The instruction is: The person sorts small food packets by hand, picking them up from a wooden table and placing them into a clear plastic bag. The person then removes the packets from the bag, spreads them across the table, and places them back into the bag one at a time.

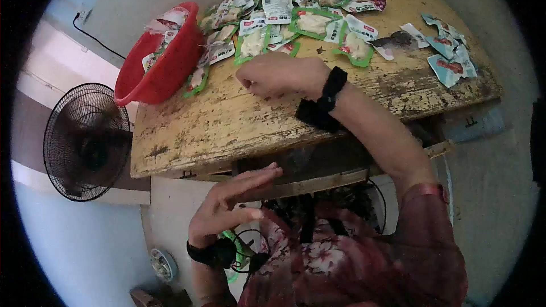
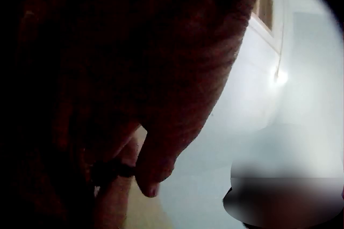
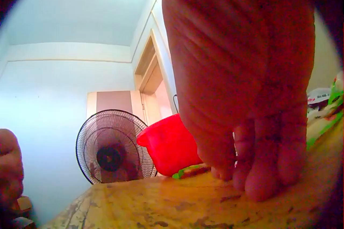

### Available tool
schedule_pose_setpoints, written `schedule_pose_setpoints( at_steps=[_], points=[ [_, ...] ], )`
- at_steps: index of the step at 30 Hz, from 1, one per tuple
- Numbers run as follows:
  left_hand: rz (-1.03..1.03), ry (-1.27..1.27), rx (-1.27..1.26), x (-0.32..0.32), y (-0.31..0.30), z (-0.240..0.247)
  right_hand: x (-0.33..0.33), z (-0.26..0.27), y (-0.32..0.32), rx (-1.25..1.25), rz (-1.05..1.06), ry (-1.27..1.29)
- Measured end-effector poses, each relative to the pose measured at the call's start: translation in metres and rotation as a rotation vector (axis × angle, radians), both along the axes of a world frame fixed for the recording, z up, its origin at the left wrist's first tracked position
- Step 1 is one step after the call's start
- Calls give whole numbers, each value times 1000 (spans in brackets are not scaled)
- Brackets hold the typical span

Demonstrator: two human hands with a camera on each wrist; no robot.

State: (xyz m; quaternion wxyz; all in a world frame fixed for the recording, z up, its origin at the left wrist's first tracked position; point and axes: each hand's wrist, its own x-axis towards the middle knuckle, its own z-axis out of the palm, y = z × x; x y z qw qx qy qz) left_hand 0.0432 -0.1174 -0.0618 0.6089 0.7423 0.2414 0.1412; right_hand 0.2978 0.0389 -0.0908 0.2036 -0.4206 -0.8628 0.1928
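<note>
Fingers of right hand [image 1: 273,74]: clenched, tips on desk [image 1: 227,125], nothing visibly held.
Fingers of left hand [image 1: 227,207]: released, spread, below near edge.
Location, packets [image 1: 253,41]: piled just beyond right hand.
Risk: clenched fingers may shove packets away.

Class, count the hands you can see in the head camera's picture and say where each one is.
2. The right hand rests on the wooden table near the packets; the left hand is open below the table's front edge.
</note>
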Motion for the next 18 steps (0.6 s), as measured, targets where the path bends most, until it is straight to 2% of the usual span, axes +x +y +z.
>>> schedule_pose_setpoints(
  at_steps=[3, 4, 6, 11, 14, 16, 18],
  points=[
    [129, 314, 213, 12, -7, 2, -3, 3, 0, -53, -30, -63],
    [111, 345, 324, 21, -9, 4, -3, 1, 1, -63, -34, -44],
    [-5, 399, 345, 35, -5, 0, -3, 0, 1, -79, -45, -1],
    [-157, 401, 490, 72, 9, -26, -4, 5, 0, 33, -15, -120],
    [-237, 499, 482, 92, 12, -31, -2, -1, 3, 101, 9, -120],
    [-321, 584, 273, 107, 16, -25, 3, -6, 2, 236, 70, -25],
    [-383, 660, 154, 120, 18, -18, 0, -5, 2, 164, 25, -65]
  ],
)
